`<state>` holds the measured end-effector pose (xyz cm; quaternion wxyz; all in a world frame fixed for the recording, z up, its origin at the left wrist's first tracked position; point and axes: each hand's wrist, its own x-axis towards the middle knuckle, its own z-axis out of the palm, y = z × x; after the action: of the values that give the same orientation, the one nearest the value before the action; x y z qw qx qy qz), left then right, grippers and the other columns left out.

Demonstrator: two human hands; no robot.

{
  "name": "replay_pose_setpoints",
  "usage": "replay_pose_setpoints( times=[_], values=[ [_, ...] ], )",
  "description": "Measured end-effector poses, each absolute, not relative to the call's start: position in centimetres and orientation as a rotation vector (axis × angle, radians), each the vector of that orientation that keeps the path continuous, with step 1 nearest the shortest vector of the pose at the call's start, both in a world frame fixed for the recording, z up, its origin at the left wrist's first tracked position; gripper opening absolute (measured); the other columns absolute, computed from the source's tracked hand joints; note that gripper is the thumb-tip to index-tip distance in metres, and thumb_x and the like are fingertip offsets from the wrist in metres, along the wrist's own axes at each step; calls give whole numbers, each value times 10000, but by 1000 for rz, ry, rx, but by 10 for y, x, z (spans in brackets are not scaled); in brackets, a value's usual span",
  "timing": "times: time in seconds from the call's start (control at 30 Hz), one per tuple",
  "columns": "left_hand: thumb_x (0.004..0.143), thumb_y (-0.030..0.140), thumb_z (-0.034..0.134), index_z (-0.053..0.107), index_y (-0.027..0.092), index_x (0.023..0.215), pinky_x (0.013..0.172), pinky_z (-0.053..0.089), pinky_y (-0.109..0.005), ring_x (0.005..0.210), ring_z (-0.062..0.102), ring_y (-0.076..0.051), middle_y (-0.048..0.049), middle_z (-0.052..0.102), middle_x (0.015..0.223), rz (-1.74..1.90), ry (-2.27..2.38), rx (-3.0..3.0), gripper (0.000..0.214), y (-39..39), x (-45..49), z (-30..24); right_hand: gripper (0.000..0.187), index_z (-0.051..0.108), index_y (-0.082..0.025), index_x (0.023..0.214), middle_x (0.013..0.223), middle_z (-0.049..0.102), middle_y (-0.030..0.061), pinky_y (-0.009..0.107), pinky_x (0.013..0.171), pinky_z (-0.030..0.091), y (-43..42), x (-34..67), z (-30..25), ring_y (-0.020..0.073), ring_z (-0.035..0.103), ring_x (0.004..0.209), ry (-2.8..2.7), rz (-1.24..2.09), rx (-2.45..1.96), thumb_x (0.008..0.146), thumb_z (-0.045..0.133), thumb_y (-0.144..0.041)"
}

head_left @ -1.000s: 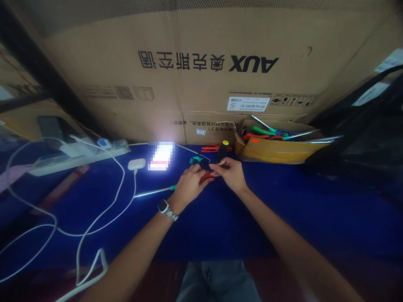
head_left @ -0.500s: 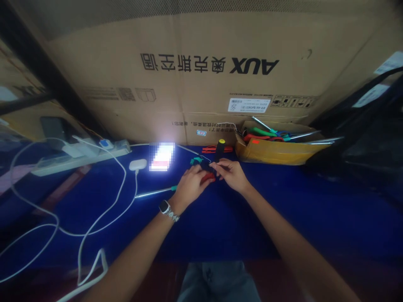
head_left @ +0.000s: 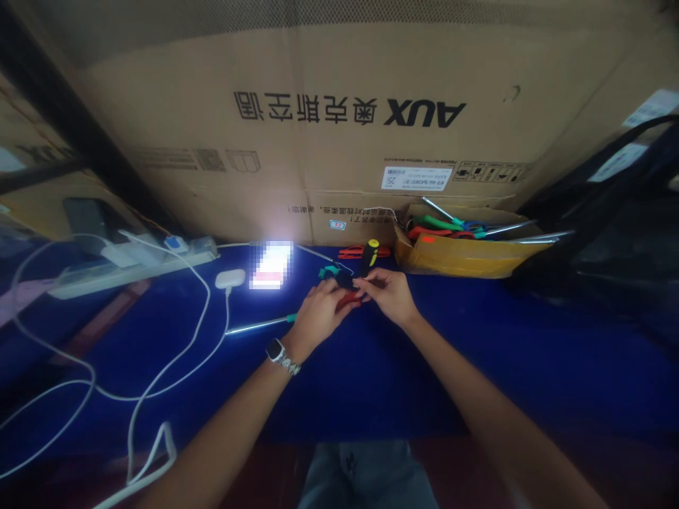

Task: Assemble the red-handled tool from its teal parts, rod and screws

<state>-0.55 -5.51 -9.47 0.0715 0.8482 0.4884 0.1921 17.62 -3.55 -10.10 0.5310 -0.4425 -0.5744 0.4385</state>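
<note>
My left hand (head_left: 318,307), wearing a watch with a metal band, is closed around a red piece (head_left: 350,300) that is mostly hidden by the fingers. My right hand (head_left: 390,293) meets it with thumb and fingertips pinched together. From the right fingers rises a black-and-yellow handle (head_left: 370,258), like a screwdriver's, standing upright; its lower part is out of sight. Just beyond the left fingertips are a green piece (head_left: 329,272) and a thin hooked metal rod (head_left: 344,268). A telescopic metal rod with a green end (head_left: 259,325) lies left of my left hand.
Red tools (head_left: 363,252) lie behind the hands. A yellow-sided cardboard box (head_left: 467,256) of tools stands at right, beside a black bag (head_left: 599,233). Leftward are a bright phone (head_left: 271,265), a white case (head_left: 230,279), looping white cables (head_left: 196,339) and a power strip (head_left: 132,268). A large carton (head_left: 318,56) stands behind.
The black-and-yellow handle has turned, so a yellow strip on its side now shows. Both hands stay together in nearly the same place; the view has shifted slightly.
</note>
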Motion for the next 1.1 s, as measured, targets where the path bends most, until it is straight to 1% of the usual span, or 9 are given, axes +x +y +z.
replay_pose_setpoints(
  times=[0.23, 0.33, 0.47, 0.5, 0.63, 0.73, 0.83, 0.93, 1.1],
  values=[
    [996, 371, 598, 746, 220, 1108, 921, 522, -419, 995, 633, -255, -76, 633, 1029, 576, 1466, 2564, 239, -56, -6, -94, 468, 761, -167, 802, 662, 744, 47, 271, 548, 614, -38, 181, -94, 171, 728, 570, -1515, 1067, -1035, 790, 756, -634],
    [995, 369, 600, 747, 221, 1095, 911, 522, -408, 991, 630, -249, -70, 630, 1017, 573, 1467, 2562, 232, -56, -6, -93, 483, 767, -170, 821, 704, 741, 46, 246, 513, 595, -40, 180, -91, 147, 709, 551, -1540, 1073, -1037, 816, 717, -651],
    [993, 376, 603, 753, 234, 1105, 909, 517, -403, 982, 627, -246, -66, 622, 988, 591, 1466, 2553, 236, -55, -6, -94, 459, 738, -183, 750, 872, 723, 43, 236, 422, 576, -40, 174, -93, 106, 657, 511, -1426, 1009, -1025, 690, 829, -628],
    [994, 376, 601, 754, 234, 1109, 909, 516, -405, 977, 629, -246, -67, 621, 989, 587, 1468, 2549, 239, -55, -6, -95, 456, 718, -182, 718, 871, 713, 40, 242, 414, 581, -40, 172, -94, 108, 655, 508, -1386, 1011, -1025, 653, 861, -610],
    [1000, 385, 587, 747, 223, 1138, 927, 513, -416, 979, 634, -248, -74, 627, 1010, 568, 1462, 2552, 265, -55, -6, -93, 476, 638, -189, 676, 637, 672, 0, 264, 456, 613, -39, 166, -97, 155, 682, 504, -1257, 1108, -1023, 592, 915, -567],
    [1004, 394, 578, 746, 209, 1121, 914, 516, -409, 971, 637, -247, -77, 629, 1011, 547, 1469, 2552, 276, -56, -6, -92, 488, 626, -190, 685, 602, 698, 9, 270, 491, 618, -39, 167, -97, 180, 713, 531, -1216, 1123, -1023, 570, 932, -553],
    [1003, 399, 579, 743, 204, 1103, 894, 518, -400, 969, 633, -247, -77, 629, 1017, 540, 1482, 2554, 275, -57, -6, -92, 476, 644, -181, 666, 597, 719, 37, 286, 530, 621, -38, 171, -97, 184, 716, 541, -1271, 1101, -1033, 608, 906, -575],
    [997, 392, 592, 742, 218, 1098, 893, 515, -392, 973, 627, -243, -68, 623, 1004, 561, 1481, 2560, 251, -57, -6, -93, 467, 686, -172, 705, 630, 739, 56, 291, 543, 618, -38, 176, -96, 190, 726, 562, -1365, 1090, -1025, 683, 849, -610],
    [989, 366, 611, 739, 234, 1138, 908, 513, -392, 991, 626, -240, -62, 629, 1021, 570, 1464, 2541, 236, -55, -6, -94, 475, 734, -174, 796, 644, 725, 27, 239, 419, 542, -41, 180, -91, 134, 643, 420, -1467, 1129, -1032, 776, 757, -648]
  ],
)
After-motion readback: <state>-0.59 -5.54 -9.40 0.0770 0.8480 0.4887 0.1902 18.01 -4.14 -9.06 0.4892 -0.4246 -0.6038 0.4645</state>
